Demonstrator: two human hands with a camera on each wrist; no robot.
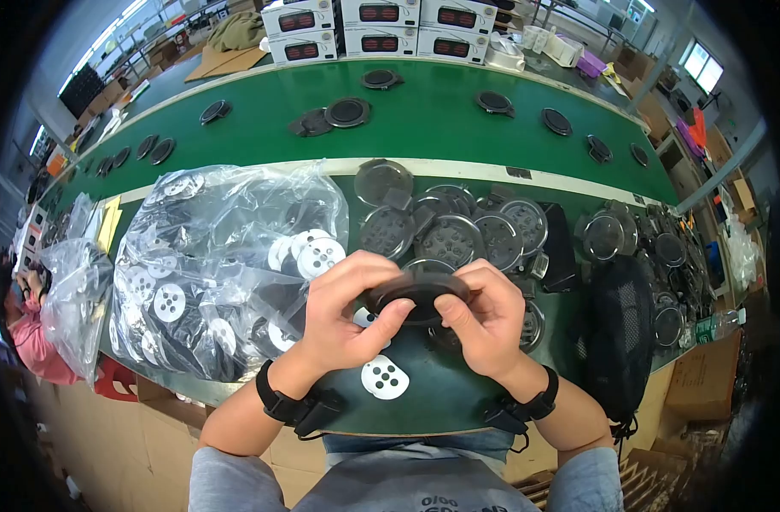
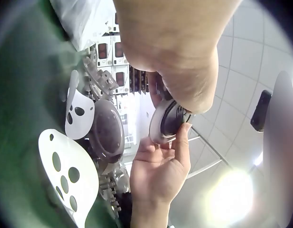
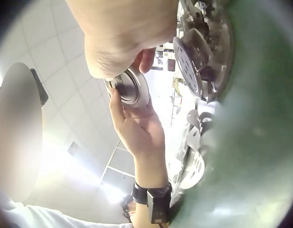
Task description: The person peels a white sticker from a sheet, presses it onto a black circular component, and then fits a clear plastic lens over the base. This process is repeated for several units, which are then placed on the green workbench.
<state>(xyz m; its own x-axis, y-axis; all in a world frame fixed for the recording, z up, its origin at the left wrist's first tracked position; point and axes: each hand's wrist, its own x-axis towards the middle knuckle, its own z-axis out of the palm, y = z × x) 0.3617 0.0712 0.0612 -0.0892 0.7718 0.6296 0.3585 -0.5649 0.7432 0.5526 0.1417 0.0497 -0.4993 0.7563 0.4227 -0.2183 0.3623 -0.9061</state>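
Observation:
Both hands hold one round black disc-shaped housing (image 1: 420, 300) with a paler rim, up in front of the body. My left hand (image 1: 343, 311) grips its left side, thumb on the near face. From the right, my right hand (image 1: 491, 320) grips the opposite edge, its thumb pressing on the same face. In the left wrist view the housing (image 2: 172, 118) shows a dark recessed centre, partly covered by the left hand. White discs with holes (image 1: 386, 378) lie on the table below the hands. Behind the hands are piled clear-rimmed round housings (image 1: 450, 239).
A clear plastic bag (image 1: 236, 192) of white discs lies at left. On the right are a black mesh pouch (image 1: 616, 333), more dark housings (image 1: 670, 249) and a bottle (image 1: 718, 324). Finished-looking round pieces (image 1: 347, 113) sit along the green belt (image 1: 262, 107), with boxes (image 1: 381, 43) beyond.

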